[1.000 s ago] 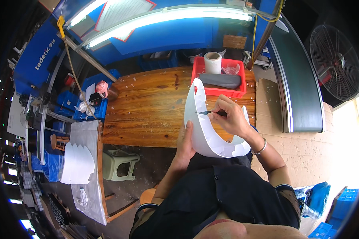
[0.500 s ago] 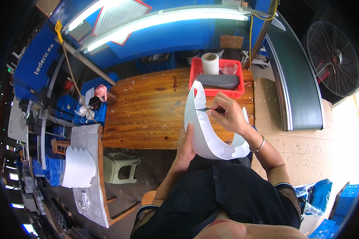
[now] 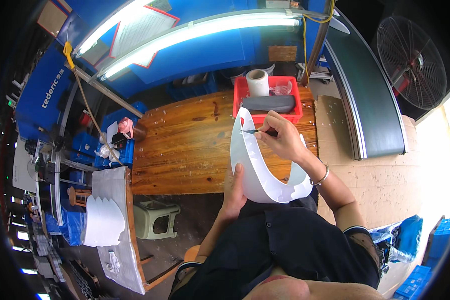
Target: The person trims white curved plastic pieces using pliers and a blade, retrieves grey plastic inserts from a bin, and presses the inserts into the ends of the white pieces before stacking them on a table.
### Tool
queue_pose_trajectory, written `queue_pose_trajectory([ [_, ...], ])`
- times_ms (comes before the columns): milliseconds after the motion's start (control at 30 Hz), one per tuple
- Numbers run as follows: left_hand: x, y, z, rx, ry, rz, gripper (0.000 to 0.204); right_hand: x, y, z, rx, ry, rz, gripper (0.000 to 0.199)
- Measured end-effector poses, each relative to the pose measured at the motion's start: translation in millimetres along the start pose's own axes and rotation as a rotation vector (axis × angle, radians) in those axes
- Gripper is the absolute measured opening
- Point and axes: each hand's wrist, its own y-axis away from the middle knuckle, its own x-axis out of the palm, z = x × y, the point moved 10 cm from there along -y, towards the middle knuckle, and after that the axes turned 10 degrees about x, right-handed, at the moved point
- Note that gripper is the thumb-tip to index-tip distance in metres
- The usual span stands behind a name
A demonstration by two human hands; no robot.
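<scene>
Over at the far left, one stack of white moulded sheets (image 3: 102,222) lies on a side bench, with one pale green stool (image 3: 156,221) just beside it. Next comes your left hand (image 3: 234,189), gripping the lower edge of the single white curved plastic part (image 3: 257,170), thumb pressed up against its face. That part is smooth, glossy and U-shaped, standing upright over the near edge of the wooden table (image 3: 185,150), in front of your chest. Its tall left arm shows a few small notches along the rim. Further right, your right hand (image 3: 284,140) is clenched around one thin dark tool (image 3: 259,132), its tip touching the part's upper rim. Behind sits one red tray (image 3: 299,102) holding one white roll (image 3: 258,82) and one grey piece.
</scene>
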Motion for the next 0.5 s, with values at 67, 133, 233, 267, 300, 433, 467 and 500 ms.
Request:
queue_pose_trajectory([
  [67, 0, 0, 0, -0.004, -0.002, -0.008, 0.050, 0, -1, 2, -0.028, 0.008, 0.002, 0.021],
  [133, -1, 2, 3, -0.029, 0.013, 0.019, 0.052, -2, -4, 2, -0.017, 0.010, -0.012, 0.021],
  [233, 8, 6, 0, -0.055, 0.033, 0.033, 0.055, -6, -9, 0, -0.022, 0.013, -0.022, 0.020],
  [267, 9, 7, -2, -0.054, 0.040, 0.017, 0.054, -7, -10, 0, -0.022, 0.011, -0.027, 0.020],
  [300, 8, 7, -1, -0.055, 0.037, 0.021, 0.054, -7, -12, -1, -0.020, 0.021, -0.031, 0.020],
  [433, 10, 7, -1, -0.045, 0.030, 0.042, 0.050, -13, -20, -2, -0.008, 0.036, -0.071, 0.020],
  [467, 11, 7, -1, -0.057, 0.041, 0.037, 0.048, -13, -22, -3, -0.009, 0.036, -0.075, 0.020],
  [500, 12, 7, 0, -0.057, 0.039, 0.041, 0.048, -15, -24, -4, -0.014, 0.042, -0.097, 0.020],
])
